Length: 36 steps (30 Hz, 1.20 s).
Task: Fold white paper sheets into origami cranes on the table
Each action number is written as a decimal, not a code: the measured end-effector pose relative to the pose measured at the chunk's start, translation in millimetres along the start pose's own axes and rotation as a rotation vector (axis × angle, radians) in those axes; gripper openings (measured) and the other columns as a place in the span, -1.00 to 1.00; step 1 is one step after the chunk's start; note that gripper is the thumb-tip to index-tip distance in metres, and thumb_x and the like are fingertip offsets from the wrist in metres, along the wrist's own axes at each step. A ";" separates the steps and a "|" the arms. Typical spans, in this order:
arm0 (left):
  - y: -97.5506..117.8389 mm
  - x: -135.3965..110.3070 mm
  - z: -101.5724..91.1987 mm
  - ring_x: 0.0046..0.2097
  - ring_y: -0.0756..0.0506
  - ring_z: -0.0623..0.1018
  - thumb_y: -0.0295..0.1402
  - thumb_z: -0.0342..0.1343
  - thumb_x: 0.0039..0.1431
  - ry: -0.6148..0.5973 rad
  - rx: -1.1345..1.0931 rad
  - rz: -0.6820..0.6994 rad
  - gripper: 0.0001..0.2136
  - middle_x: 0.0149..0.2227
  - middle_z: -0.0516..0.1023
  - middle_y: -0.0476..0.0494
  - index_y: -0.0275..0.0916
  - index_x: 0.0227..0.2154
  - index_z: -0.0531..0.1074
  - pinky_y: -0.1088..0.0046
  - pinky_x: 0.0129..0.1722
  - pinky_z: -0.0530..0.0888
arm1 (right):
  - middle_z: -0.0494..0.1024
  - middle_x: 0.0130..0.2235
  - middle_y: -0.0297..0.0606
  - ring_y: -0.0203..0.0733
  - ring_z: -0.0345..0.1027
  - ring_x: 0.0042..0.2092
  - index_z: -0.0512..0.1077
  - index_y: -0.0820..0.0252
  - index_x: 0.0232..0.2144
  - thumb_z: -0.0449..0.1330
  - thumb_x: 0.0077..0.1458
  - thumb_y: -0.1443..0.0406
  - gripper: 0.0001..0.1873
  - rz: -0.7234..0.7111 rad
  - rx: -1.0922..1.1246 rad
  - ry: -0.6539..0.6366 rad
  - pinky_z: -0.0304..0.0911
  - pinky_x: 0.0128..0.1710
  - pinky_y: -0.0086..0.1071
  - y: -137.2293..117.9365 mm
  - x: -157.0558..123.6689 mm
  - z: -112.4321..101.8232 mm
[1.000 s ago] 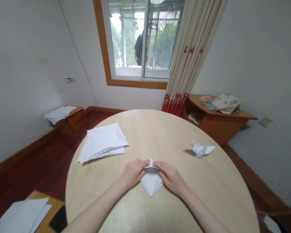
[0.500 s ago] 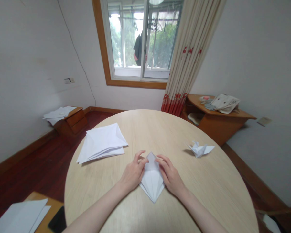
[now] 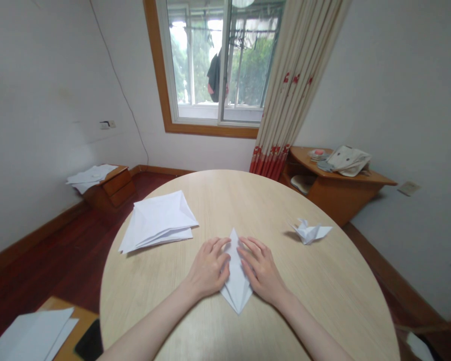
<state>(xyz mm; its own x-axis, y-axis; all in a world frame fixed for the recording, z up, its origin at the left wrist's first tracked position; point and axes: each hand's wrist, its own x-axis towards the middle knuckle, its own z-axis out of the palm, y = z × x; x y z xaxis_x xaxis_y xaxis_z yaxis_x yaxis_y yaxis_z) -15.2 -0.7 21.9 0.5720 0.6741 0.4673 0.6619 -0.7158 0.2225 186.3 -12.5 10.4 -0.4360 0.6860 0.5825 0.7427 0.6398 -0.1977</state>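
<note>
A folded white paper (image 3: pixel 236 287) lies on the round light-wood table (image 3: pixel 304 296), narrow as a long kite, with points at top and bottom. My left hand (image 3: pixel 210 268) presses its left side, fingers curled against the fold. My right hand (image 3: pixel 260 268) rests on its right side in the same way. The hands hide the paper's middle edges. A stack of folded white paper (image 3: pixel 158 221) lies left of my left hand. A small folded paper figure (image 3: pixel 310 232) stands to the right of my right hand.
White sheets (image 3: pixel 30 337) and a black phone-like object (image 3: pixel 89 342) lie on a wooden surface at lower left. Papers sit on a low wooden cabinet (image 3: pixel 116 184). A corner shelf (image 3: pixel 346 173) holds a cloth bag. The floor is dark red wood.
The paper's upper part has gone from a wider folded-up flap to a slim point. Its sides now lie narrower, and both hands have moved in along it.
</note>
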 end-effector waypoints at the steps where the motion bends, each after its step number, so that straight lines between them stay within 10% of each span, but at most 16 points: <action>1: 0.2 -0.1 -0.3 0.10 -0.26 0.27 -0.44 -0.01 0.14 -0.019 0.012 -0.007 -0.82 0.11 0.35 -0.21 -0.23 -0.25 0.46 0.08 0.07 0.26 | 0.36 0.13 -0.09 0.02 0.11 0.18 0.35 0.13 0.04 -0.04 0.24 0.36 -0.64 -0.011 -0.009 -0.007 0.15 0.09 0.02 -1.0 0.4 -1.1; 12: 1.1 3.4 -7.4 -0.12 -0.17 0.36 -0.42 -0.02 0.16 -0.222 0.075 -0.002 -0.82 -0.20 0.52 -0.10 -0.18 -0.25 0.46 0.19 -0.10 0.22 | 0.53 -0.07 -0.23 0.02 0.14 0.13 0.45 0.06 -0.06 0.01 0.18 0.38 -0.66 0.002 -0.011 -0.142 -0.08 0.15 0.06 -9.9 5.3 -10.0; 36: 15.4 5.8 -9.1 -0.13 -0.22 0.38 -0.41 -0.02 0.18 -0.268 0.244 0.008 -0.85 -0.26 0.51 -0.21 -0.26 -0.29 0.44 0.14 -0.08 0.23 | 0.57 -0.31 -0.32 0.00 0.22 0.11 0.50 0.10 -0.39 0.04 0.13 0.43 -0.75 -0.020 0.015 -0.198 -0.18 0.17 0.10 -11.2 10.2 -17.7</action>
<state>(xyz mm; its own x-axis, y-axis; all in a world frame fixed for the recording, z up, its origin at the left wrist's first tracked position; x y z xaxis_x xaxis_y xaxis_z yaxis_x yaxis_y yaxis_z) -6.1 -9.5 35.8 0.6630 0.7156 0.2198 0.7345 -0.6786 -0.0064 182.5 -18.7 32.5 -0.5426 0.7271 0.4206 0.7262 0.6577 -0.2000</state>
